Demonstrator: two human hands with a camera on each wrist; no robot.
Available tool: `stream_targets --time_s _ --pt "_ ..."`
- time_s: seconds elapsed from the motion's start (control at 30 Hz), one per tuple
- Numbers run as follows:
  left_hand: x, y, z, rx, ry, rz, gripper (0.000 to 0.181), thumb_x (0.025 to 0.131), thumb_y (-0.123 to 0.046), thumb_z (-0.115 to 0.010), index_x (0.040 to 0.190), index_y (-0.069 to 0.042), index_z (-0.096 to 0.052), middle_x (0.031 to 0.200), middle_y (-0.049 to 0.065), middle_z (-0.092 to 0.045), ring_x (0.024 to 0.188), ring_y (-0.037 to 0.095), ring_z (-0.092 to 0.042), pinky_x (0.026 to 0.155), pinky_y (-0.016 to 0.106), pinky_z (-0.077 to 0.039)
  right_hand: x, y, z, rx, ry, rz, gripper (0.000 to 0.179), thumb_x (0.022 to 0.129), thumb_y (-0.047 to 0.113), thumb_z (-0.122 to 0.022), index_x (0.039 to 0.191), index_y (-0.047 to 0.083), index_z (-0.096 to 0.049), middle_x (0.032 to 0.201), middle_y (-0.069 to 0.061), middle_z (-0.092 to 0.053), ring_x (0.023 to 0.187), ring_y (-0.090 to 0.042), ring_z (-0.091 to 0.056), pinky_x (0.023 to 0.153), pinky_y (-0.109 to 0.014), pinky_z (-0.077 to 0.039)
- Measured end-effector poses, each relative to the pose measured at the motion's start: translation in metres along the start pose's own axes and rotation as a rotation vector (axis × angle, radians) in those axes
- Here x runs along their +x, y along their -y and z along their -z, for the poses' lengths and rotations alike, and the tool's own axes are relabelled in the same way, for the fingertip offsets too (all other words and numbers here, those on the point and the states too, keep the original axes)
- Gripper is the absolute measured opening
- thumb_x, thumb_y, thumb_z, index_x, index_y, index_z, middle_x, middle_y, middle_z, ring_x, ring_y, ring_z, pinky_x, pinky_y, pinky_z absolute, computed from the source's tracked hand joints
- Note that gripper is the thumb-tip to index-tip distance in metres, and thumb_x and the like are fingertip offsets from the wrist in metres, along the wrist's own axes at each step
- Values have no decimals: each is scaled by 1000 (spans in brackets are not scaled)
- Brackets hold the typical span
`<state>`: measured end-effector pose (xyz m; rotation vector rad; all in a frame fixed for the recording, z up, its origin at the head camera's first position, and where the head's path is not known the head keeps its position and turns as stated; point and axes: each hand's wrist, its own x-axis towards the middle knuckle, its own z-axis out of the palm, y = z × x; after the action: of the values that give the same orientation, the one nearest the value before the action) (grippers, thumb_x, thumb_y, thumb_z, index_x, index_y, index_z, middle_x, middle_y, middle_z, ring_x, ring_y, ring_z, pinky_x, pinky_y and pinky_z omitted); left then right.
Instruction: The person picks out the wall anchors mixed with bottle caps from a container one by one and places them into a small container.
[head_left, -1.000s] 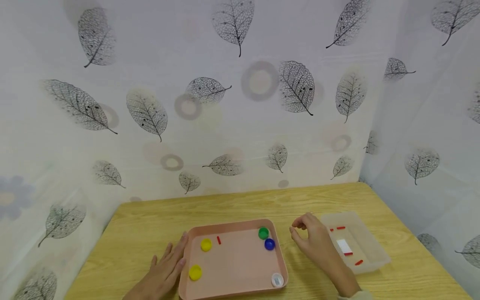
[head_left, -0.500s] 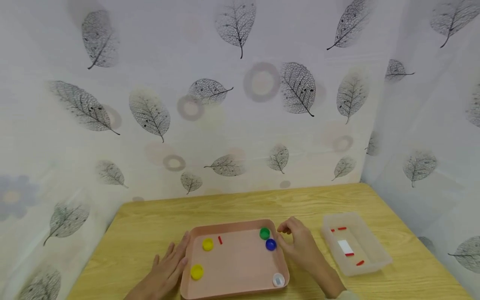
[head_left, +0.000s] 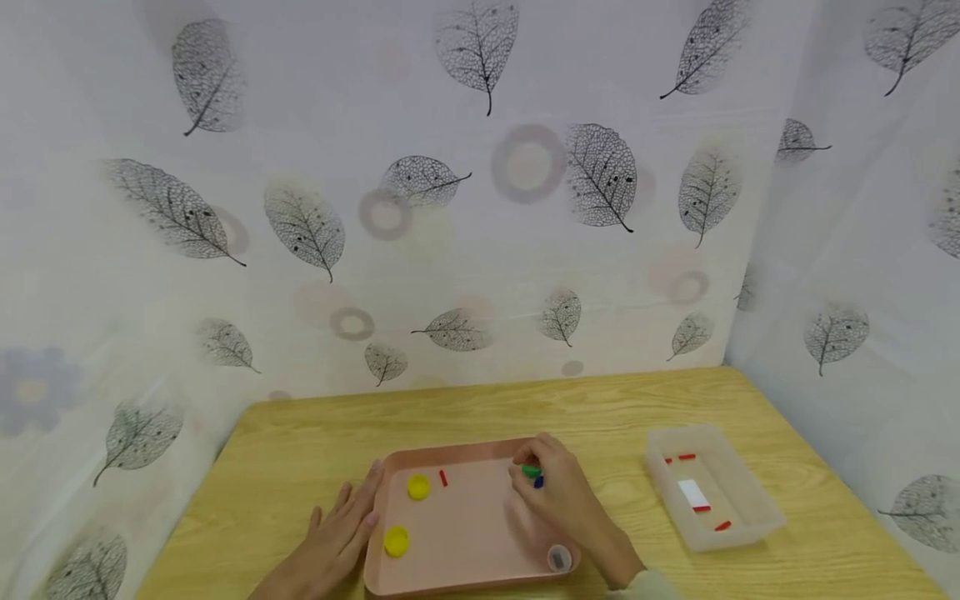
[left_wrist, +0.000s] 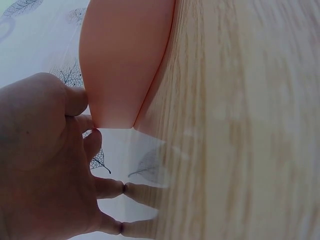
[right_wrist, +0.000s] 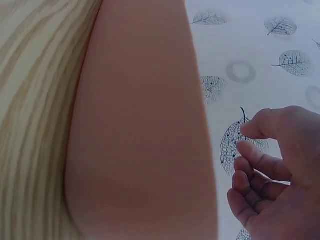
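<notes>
My left hand (head_left: pixel 333 533) rests along the left side of a pink tray (head_left: pixel 468 582), its thumb and fingers against the tray wall in the left wrist view. Over the tray's far right corner hovers my right hand (head_left: pixel 558 492), its fingers loosely bent. A small gap shows between thumb and index finger in the right wrist view, with nothing visible in it. Beneath this hand, a green cap (head_left: pixel 532 472) and a blue cap (head_left: pixel 538 482) are partly hidden. One red stick (head_left: pixel 443 478) lies in the tray beside a yellow cap (head_left: pixel 417 487).
A second yellow cap (head_left: pixel 397 542) is nearer the tray's front left, and a white cap (head_left: pixel 559 558) sits in the front right corner. To the right stands a translucent box (head_left: pixel 738 483) with several red pieces and a white label inside. Leaf-patterned cloth hangs behind the table.
My right hand has moved left from beside the translucent box to above the tray, now covering part of the green and blue caps. The left hand stays at the tray's side.
</notes>
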<state>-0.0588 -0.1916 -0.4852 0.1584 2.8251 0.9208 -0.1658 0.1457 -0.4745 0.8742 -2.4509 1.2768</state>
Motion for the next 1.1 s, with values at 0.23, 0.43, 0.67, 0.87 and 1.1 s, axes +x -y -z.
stream_targets --time_s 0.23,0.43,0.67,0.87,1.1 --pt "-1 1 -3 -27 12 -13 60 114 -38 -29 167 -28 -2 171 5 -7 149 56 -4 97 90 7 2 9 -15 -1 18 -20 14 85 1 -77 88 11 -67 87 1 -61 85 -18 -57 74 -29 -52" --pt "-2 0 -2 -19 7 -22 60 114 -37 -29 167 -26 -2 170 7 -7 148 57 -5 96 90 7 4 16 -33 -15 13 1 11 84 3 -76 86 10 -68 84 3 -63 81 -10 -58 72 -24 -52" --pt "0 -3 1 7 17 -18 61 114 -38 -28 167 -23 -1 170 8 -7 148 58 -6 97 90 7 8 23 -52 55 108 -75 8 90 7 -74 89 10 -66 88 4 -58 80 -8 -54 71 -22 -52" --pt "0 -3 -1 -4 13 -29 60 114 -37 -28 167 -24 -2 170 7 -7 148 58 -7 97 90 5 13 28 -67 102 98 -108 8 88 4 -73 88 8 -66 87 1 -59 80 -13 -56 70 -21 -52" --pt "-2 -4 2 -5 5 -16 60 114 -38 -28 167 -27 -2 171 5 -7 149 56 -6 97 89 6 17 29 -79 111 68 -115 10 86 4 -76 88 7 -66 88 0 -58 80 -10 -55 69 -22 -52"
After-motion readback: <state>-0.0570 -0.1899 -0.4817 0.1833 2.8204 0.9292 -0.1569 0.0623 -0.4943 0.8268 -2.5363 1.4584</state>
